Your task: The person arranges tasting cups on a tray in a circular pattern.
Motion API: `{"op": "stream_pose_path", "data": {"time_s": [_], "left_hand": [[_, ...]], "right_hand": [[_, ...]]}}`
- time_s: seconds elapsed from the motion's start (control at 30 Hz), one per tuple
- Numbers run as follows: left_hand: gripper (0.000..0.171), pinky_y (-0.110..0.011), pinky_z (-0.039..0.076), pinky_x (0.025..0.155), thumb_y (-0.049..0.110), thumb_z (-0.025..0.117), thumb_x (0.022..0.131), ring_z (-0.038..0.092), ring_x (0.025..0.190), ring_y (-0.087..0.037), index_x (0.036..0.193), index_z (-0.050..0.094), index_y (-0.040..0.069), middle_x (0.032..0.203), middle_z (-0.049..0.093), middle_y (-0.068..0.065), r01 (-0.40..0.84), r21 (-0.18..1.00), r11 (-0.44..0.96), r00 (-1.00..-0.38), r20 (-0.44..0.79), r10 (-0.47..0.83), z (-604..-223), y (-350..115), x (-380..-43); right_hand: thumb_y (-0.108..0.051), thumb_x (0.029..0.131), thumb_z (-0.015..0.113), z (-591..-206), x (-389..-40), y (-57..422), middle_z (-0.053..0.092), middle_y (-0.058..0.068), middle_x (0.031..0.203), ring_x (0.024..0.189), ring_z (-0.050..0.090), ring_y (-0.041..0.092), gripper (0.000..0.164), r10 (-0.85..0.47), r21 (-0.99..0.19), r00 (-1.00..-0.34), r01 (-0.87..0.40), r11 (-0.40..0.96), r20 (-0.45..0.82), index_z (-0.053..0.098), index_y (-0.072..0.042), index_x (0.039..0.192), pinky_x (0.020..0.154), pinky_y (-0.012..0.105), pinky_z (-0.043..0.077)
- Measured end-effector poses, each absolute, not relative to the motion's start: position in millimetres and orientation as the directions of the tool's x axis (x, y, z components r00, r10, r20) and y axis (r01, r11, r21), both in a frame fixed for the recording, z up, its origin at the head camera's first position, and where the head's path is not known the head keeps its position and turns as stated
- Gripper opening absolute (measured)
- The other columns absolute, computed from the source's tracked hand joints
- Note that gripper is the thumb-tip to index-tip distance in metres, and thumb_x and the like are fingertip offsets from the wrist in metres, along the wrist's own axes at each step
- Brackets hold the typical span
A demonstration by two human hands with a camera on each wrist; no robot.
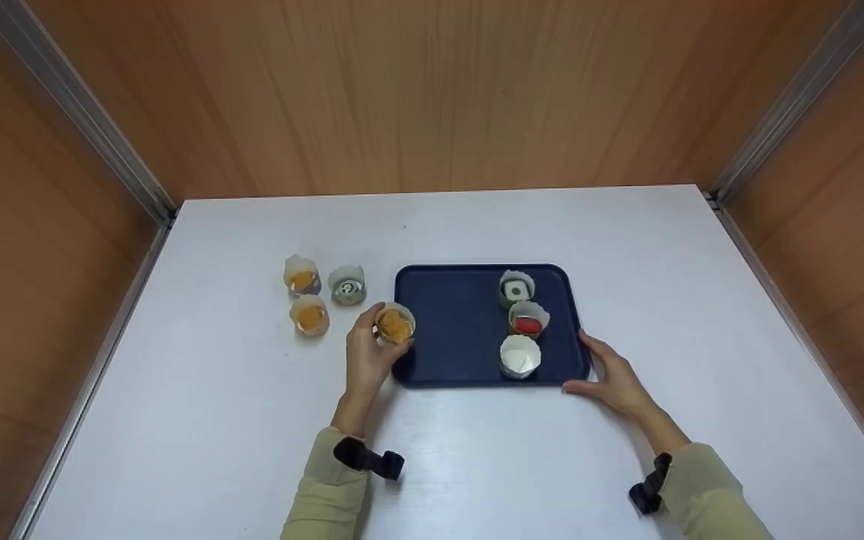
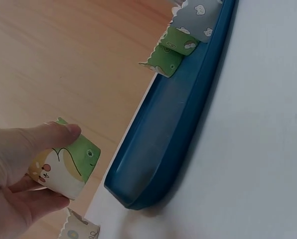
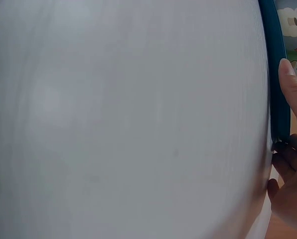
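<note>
My left hand [image 1: 369, 352] pinches a paper baking cup [image 1: 394, 322] between thumb and fingers, just over the left rim of a dark blue tray [image 1: 451, 300]. Something orange shows inside this cup, and the left wrist view shows its green side with a cartoon animal print. At the tray's front right corner, my right hand [image 1: 616, 382] holds the rim, thumb along the front edge and fingers round the right side. Three paper cups stand in a column on the tray's right half: a back cup [image 1: 516, 289] with a pale square piece, a middle cup [image 1: 528, 320] with something red, and a whitish front cup [image 1: 520, 357].
Left of the tray, on the white table [image 1: 199, 390], stand two cups with orange contents, a rear cup [image 1: 301, 276] and a nearer cup [image 1: 310, 316]. Beside them is a cup [image 1: 347, 286] with a grey spiral inside. Wooden panels [image 1: 432, 97] enclose the table.
</note>
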State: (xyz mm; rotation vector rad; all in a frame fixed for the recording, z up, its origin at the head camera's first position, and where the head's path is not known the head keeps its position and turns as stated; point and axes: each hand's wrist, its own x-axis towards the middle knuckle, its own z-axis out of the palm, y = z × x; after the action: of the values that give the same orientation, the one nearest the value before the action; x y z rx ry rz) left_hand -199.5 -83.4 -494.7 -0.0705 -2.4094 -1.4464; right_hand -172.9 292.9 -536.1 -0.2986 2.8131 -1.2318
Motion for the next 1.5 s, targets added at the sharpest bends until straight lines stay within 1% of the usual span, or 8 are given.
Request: {"op": "stream_pose_path", "data": {"time_s": [0.13, 0.3, 0.4, 0.6, 0.87, 1.2, 1.5], "left_hand": [[0.067, -0.037, 0.047, 0.080, 0.004, 0.079, 0.061, 0.052, 0.101, -0.031, 0.118, 0.048, -0.009, 0.113, 0.052, -0.022, 0.230, 0.846, 0.482, -0.946, 0.311, -0.093, -495.4, -73.0, -203.8], [0.067, -0.037, 0.041, 0.089, 0.007, 0.080, 0.061, 0.050, 0.105, -0.031, 0.119, 0.048, -0.008, 0.114, 0.053, -0.022, 0.246, 0.828, 0.503, -0.941, 0.329, -0.082, -496.6, -60.5, -210.2], [0.067, -0.037, 0.039, 0.092, 0.008, 0.080, 0.062, 0.049, 0.108, -0.031, 0.119, 0.048, -0.007, 0.115, 0.052, -0.021, 0.241, 0.827, 0.508, -0.945, 0.320, -0.073, -497.3, -52.8, -213.9], [0.067, -0.037, 0.037, 0.093, 0.009, 0.079, 0.063, 0.048, 0.109, -0.030, 0.120, 0.047, -0.007, 0.117, 0.051, -0.021, 0.240, 0.837, 0.492, -0.954, 0.297, -0.040, -498.4, -39.2, -221.7], [0.068, -0.037, 0.037, 0.093, 0.010, 0.080, 0.062, 0.049, 0.108, -0.030, 0.119, 0.048, -0.008, 0.116, 0.052, -0.021, 0.272, 0.829, 0.489, -0.951, 0.309, 0.005, -500.8, -27.6, -234.5], [0.069, -0.036, 0.037, 0.094, 0.011, 0.079, 0.064, 0.047, 0.111, -0.029, 0.122, 0.046, -0.005, 0.119, 0.051, -0.019, 0.216, 0.834, 0.507, -0.971, 0.238, 0.022, -506.0, -12.6, -251.5], [0.068, -0.036, 0.037, 0.094, 0.011, 0.078, 0.065, 0.046, 0.111, -0.029, 0.123, 0.045, -0.005, 0.120, 0.049, -0.019, 0.203, 0.827, 0.524, -0.975, 0.217, 0.036, -506.4, 0.1, -268.1]], "right_hand": [[-0.035, 0.064, 0.077, -535.0, -172.8, 293.1, 0.029, 0.020, 0.138, 0.127, 0.024, 0.034, 0.093, -0.199, -0.735, -0.980, -0.156, 0.660, 0.030, 0.029, -0.001, 0.137, 0.102, 0.045, 0.022], [-0.035, 0.064, 0.077, -534.3, -172.3, 292.5, 0.028, 0.019, 0.139, 0.127, 0.023, 0.034, 0.094, -0.193, -0.736, -0.981, -0.140, 0.663, 0.013, 0.028, -0.002, 0.137, 0.102, 0.045, 0.022], [-0.036, 0.063, 0.077, -534.5, -172.1, 292.1, 0.027, 0.019, 0.140, 0.128, 0.023, 0.034, 0.095, -0.187, -0.735, -0.982, -0.127, 0.666, 0.000, 0.028, -0.003, 0.137, 0.102, 0.045, 0.022], [-0.037, 0.063, 0.077, -535.6, -171.8, 292.3, 0.027, 0.019, 0.140, 0.127, 0.022, 0.034, 0.095, -0.181, -0.736, -0.984, -0.120, 0.666, -0.004, 0.028, -0.004, 0.138, 0.102, 0.045, 0.022], [-0.037, 0.064, 0.077, -536.3, -172.2, 293.2, 0.027, 0.018, 0.140, 0.128, 0.022, 0.034, 0.094, -0.182, -0.745, -0.983, -0.125, 0.655, 0.005, 0.028, -0.004, 0.138, 0.102, 0.045, 0.021], [-0.036, 0.064, 0.077, -536.4, -171.5, 293.0, 0.028, 0.018, 0.139, 0.127, 0.023, 0.034, 0.093, -0.186, -0.751, -0.982, -0.131, 0.647, 0.011, 0.029, -0.003, 0.137, 0.102, 0.045, 0.021], [-0.035, 0.064, 0.077, -535.0, -171.4, 292.0, 0.029, 0.019, 0.139, 0.127, 0.024, 0.034, 0.094, -0.187, -0.727, -0.982, -0.138, 0.672, 0.013, 0.029, -0.003, 0.137, 0.102, 0.044, 0.023]]}}
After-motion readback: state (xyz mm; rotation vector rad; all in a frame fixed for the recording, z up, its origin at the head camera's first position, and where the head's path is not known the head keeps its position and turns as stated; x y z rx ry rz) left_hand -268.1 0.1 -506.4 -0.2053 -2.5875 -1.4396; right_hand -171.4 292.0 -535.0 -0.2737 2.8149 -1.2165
